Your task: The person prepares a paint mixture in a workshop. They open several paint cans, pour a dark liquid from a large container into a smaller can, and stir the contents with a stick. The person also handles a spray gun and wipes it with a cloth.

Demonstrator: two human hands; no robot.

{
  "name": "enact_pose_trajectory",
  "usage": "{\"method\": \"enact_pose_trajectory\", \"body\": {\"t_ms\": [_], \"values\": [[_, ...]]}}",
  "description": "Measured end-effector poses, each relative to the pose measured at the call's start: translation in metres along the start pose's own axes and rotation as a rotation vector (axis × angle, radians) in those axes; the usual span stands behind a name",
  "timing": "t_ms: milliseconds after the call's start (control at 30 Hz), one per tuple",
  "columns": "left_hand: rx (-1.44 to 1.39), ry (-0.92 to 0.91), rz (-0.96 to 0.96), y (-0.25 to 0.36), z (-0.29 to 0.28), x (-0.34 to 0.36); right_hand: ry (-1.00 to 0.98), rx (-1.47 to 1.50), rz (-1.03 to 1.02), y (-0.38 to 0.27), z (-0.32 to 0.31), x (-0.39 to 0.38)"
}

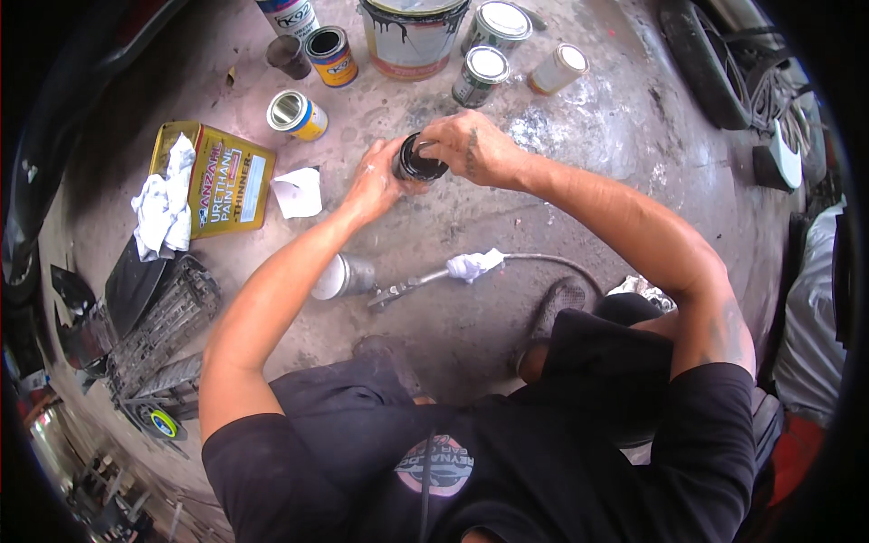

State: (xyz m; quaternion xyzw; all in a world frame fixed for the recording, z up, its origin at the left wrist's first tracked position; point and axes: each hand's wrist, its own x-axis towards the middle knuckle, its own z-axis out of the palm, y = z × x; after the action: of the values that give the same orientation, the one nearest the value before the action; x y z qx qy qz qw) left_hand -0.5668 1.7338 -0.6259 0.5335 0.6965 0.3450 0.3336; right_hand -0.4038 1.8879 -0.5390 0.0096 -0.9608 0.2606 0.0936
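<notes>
Out in front of me, my left hand [378, 174] is wrapped round the side of a small can [418, 165] with a dark, black-looking inside. My right hand [469, 149] is bent over the can's mouth, its fingers curled together at the rim. Whatever those fingers pinch, if anything, is hidden. The can's mouth faces up toward me. Left of it lies a piece of white paper [297, 193]. Nearer to my legs, a spray gun [398, 291] with a silvery cup [345, 276] lies on the floor, a white rag [475, 264] round its hose connection.
A yellow rectangular thinner tin [231, 181] stands at left, a white cloth [166, 199] draped on it. Farther off are a large drip-stained bucket [412, 43], an open yellow-blue can [332, 68], a lidded can [481, 74] and others. A hose [566, 260] curves toward my shoe [561, 303]. A tire [701, 68] lies far right.
</notes>
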Motion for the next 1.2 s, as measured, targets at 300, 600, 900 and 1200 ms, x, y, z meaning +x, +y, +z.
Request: {"method": "enact_pose_trajectory", "body": {"t_ms": [300, 600, 900, 1200], "values": [[-0.013, -0.017, -0.026, 0.004, -0.002, -0.001, 0.048, 0.003, 0.257, -0.002, -0.005, 0.0], [0.017, -0.017, -0.022, -0.009, 0.006, 0.006, -0.034, -0.029, 0.259, 0.005, -0.007, -0.002], [0.019, -0.02, -0.025, 0.011, 0.001, 0.003, -0.057, 0.066, 0.265, -0.006, -0.011, 0.0], [-0.003, -0.032, -0.012, 0.011, 0.0, 0.002, 0.088, 0.126, 0.176, -0.005, 0.0, -0.003]]}}
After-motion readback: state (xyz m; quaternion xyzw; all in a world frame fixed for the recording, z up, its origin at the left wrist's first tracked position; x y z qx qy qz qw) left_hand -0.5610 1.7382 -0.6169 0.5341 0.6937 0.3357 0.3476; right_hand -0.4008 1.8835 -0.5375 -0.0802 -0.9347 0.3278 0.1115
